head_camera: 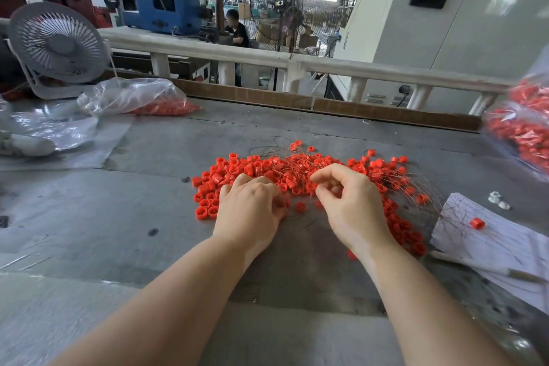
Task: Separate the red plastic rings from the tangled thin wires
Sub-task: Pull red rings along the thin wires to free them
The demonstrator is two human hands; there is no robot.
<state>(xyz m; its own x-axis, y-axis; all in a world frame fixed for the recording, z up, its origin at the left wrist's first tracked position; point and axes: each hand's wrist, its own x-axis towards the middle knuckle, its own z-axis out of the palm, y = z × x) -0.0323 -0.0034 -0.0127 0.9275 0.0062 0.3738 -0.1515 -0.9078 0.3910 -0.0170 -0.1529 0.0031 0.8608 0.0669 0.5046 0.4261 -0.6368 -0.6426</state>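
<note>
Your two forearms enter from the lower edge, both bare to the frame's limit, with no sleeve, glove, watch or ring on them. Your left hand [252,205] and right hand [350,202] are likewise uncovered. The fingernails that show are short and unpainted.

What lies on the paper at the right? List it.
On the paper lie one red ring and the ends of thin wires fanning out from the pile. A pen-like stick crosses its near edge. Whatever is under the paper is covered.
</note>
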